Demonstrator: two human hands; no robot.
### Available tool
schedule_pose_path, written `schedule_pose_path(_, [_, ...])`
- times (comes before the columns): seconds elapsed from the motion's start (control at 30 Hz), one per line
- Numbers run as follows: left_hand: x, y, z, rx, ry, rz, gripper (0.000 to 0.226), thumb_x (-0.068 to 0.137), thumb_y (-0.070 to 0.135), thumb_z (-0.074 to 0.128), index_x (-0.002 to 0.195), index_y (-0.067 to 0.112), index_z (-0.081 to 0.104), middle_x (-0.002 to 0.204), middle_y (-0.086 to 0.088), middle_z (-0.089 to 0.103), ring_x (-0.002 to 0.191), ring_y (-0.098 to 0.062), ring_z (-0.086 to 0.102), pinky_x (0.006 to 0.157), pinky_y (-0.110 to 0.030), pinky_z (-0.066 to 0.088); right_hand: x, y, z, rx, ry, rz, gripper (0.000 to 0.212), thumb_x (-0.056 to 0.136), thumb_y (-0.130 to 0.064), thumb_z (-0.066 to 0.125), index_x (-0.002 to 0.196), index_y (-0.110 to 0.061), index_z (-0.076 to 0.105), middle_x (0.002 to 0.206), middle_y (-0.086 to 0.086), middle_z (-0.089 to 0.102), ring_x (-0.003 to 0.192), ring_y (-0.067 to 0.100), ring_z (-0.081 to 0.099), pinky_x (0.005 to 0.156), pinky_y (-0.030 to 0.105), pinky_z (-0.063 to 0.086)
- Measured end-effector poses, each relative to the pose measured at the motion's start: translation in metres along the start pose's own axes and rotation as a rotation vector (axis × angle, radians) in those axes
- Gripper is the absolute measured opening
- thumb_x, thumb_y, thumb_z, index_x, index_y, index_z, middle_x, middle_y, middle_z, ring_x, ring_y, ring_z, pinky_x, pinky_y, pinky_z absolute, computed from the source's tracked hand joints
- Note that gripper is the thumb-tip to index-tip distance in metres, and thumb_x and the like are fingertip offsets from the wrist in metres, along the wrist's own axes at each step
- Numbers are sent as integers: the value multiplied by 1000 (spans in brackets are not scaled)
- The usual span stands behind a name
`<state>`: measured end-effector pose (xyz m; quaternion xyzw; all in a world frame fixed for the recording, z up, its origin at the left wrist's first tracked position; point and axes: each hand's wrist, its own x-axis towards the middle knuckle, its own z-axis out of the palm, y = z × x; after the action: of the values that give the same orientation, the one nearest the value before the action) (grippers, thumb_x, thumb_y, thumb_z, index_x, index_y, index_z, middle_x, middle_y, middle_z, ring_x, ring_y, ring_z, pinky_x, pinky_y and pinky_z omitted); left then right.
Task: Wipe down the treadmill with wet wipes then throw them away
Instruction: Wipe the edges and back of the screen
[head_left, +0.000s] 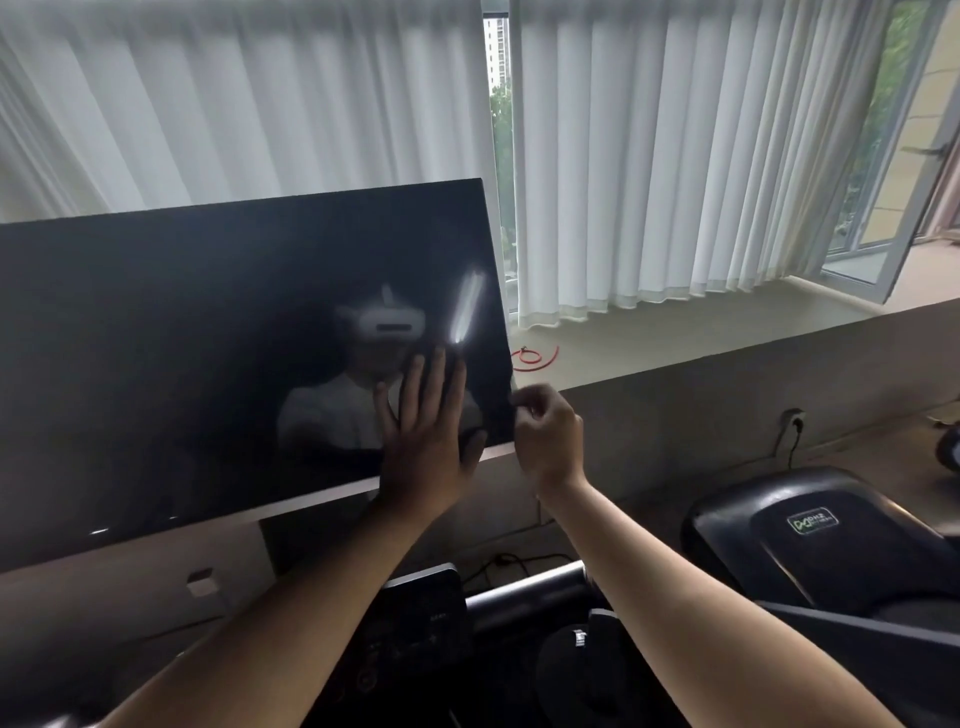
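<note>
While our left hand (426, 436) lies flat against the treadmill's dark screen (208, 338), fingers straight and close together, we judge the step in hand to be wiping the glass. To do it well, we should press evenly through the palm. We should sweep in overlapping passes from one edge to the other and reach the corners and the pale lower rim, since smears show readily on so glossy a surface. Our right hand (550, 436) has its fingers curled, and thumb and forefinger seem to pinch the screen's right edge. A hold there should stop the panel rocking under the push.

We cannot make out the wet wipe with certainty. A pale patch (393, 401) just beside the left forefinger may be the wipe showing from under the palm, or only the reflection of a white shirt. If it is the wipe, it sits between palm and glass, touching both. The console (415, 613) and the handlebar (524, 592) lie well below both hands, near our forearms, and we judge they will need a wipe too.
</note>
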<state>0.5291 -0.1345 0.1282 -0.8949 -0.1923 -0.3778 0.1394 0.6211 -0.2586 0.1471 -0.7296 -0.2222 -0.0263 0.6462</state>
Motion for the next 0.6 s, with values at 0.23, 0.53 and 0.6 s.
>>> schedule_pose_path(0.23, [-13, 1, 7, -34, 20, 3, 79, 92, 52, 53, 158, 13, 32, 168, -10, 15, 156, -31, 13, 120, -64, 11, -16, -3, 6, -50, -3, 68, 24, 90, -5, 50, 97, -17, 70, 80, -5, 67, 77, 16, 62, 65, 17, 40])
schedule_pose_path(0.53, [-13, 6, 10, -64, -10, -19, 80, 90, 47, 51, 159, 13, 29, 168, -4, 0, 157, -30, 6, 120, -63, 3, -34, 13, -5, -344, -106, 92, 20, 90, -10, 53, 103, -15, 67, 95, 12, 74, 95, 37, 65, 81, 40, 53])
schedule_pose_path(0.6, [-13, 7, 10, -66, -13, -23, 80, 89, 46, 52, 158, 13, 30, 169, -6, 5, 156, -30, 7, 120, -63, 3, -35, 11, -8, -369, -137, 113, 16, 89, -18, 61, 103, -15, 68, 98, 12, 74, 98, 37, 65, 83, 41, 53])
